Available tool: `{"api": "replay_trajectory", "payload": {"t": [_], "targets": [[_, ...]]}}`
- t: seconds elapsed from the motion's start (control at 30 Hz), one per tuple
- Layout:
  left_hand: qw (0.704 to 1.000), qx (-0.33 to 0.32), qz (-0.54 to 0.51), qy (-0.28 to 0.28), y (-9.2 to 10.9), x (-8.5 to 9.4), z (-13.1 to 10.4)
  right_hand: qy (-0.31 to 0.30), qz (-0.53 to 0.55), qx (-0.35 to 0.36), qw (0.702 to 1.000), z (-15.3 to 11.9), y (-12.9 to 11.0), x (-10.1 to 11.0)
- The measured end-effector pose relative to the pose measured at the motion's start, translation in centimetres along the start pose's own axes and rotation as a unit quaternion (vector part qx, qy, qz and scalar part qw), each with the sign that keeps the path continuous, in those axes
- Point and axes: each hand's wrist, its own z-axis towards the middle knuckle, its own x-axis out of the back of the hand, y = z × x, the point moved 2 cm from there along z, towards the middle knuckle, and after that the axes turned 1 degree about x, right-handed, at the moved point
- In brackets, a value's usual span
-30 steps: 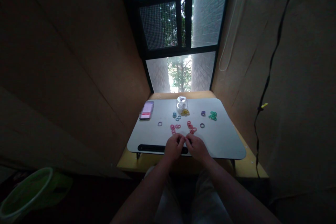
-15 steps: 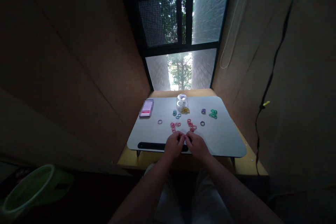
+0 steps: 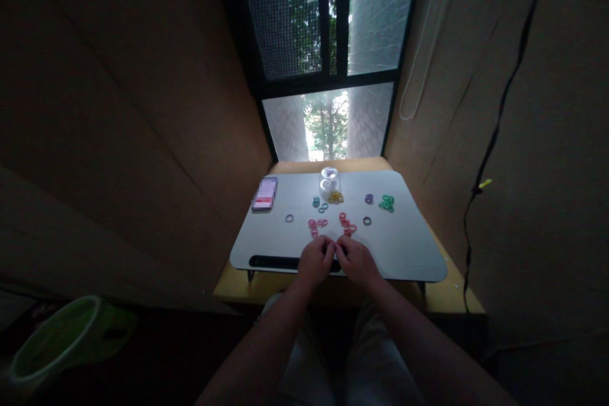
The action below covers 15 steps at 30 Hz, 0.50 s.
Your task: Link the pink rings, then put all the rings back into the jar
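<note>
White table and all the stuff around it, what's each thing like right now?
White table: standing on its legs
Phone: lying flat, screen lit
Clear jar: standing; lid unclear
Green rings: loosely bunched
Pale purple ring: lying alone
Green basket: open-topped
Left hand: fingers pinched
Right hand: fingers pinched; too small to see what either holds
</note>
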Motion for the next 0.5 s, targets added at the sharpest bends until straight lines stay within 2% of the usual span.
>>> {"api": "replay_trajectory", "payload": {"t": [0.5], "targets": [[1.0,0.004,0.019,-0.003,-0.05,-0.13,0.02,0.0,0.008,-0.004,1.0,0.08,-0.06,0.09]]}}
